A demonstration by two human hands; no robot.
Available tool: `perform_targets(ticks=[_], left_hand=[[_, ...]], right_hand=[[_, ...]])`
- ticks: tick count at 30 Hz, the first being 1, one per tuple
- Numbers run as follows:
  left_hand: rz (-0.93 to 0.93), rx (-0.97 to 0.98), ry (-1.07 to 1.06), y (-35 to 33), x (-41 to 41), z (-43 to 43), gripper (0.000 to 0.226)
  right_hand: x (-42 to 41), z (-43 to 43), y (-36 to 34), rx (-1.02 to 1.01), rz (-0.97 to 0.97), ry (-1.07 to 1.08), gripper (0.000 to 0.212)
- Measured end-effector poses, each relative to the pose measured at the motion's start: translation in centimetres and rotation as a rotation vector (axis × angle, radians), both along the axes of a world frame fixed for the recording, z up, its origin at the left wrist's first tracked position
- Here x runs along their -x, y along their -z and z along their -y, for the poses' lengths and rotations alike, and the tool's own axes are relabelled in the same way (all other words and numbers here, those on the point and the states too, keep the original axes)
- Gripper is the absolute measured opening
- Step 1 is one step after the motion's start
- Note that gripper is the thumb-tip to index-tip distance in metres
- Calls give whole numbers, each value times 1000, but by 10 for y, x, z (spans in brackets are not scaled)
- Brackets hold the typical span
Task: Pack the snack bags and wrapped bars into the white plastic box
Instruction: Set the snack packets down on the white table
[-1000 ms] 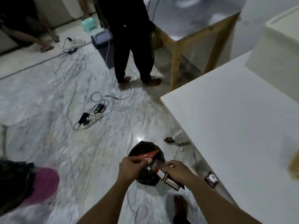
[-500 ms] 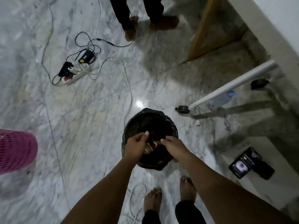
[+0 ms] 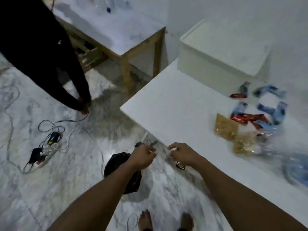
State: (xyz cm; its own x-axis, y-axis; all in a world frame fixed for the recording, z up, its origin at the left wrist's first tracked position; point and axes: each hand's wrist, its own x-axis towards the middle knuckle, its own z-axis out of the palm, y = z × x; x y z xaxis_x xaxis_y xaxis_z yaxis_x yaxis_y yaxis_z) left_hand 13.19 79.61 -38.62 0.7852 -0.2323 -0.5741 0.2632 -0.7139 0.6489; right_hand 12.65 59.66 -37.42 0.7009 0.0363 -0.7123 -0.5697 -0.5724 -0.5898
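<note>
The white plastic box (image 3: pixel 216 52) stands with its lid on at the far side of the white table (image 3: pixel 175 105). To its right front lies a blurred pile of snacks: red wrapped bars (image 3: pixel 245 118), blue-and-white bags (image 3: pixel 270 100) and two clear bags of golden snacks (image 3: pixel 225 126). My left hand (image 3: pixel 143 155) and my right hand (image 3: pixel 181 153) hover close together at the table's near left edge, left of the pile. Fingers of both are curled, and I see nothing in either.
A bin lined with a black bag (image 3: pixel 123 165) sits on the marble floor under my left forearm. A power strip with cables (image 3: pixel 43 155) lies at left. A person in black (image 3: pixel 41 55) stands by a wooden table (image 3: pixel 126 52). A phone (image 3: pixel 180 165) lies under my right hand.
My hands held wrappers over the black bin, lowered into it, and are now raised without them. My view has swung up from the floor to the white table.
</note>
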Motion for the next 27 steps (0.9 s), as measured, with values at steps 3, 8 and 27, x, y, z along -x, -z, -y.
perform_targets(ticks=[3,8,27], left_hand=[[171,49,118,-62,-11,83,24],[392,116,434,-125,-1,251,18],[410,255,1159,-41,346,758,60]], right_hand=[[26,91,-63,36,132,144,23],[110,245,-124,163,302,422,16],[549,676,-50,670,84,995,49]])
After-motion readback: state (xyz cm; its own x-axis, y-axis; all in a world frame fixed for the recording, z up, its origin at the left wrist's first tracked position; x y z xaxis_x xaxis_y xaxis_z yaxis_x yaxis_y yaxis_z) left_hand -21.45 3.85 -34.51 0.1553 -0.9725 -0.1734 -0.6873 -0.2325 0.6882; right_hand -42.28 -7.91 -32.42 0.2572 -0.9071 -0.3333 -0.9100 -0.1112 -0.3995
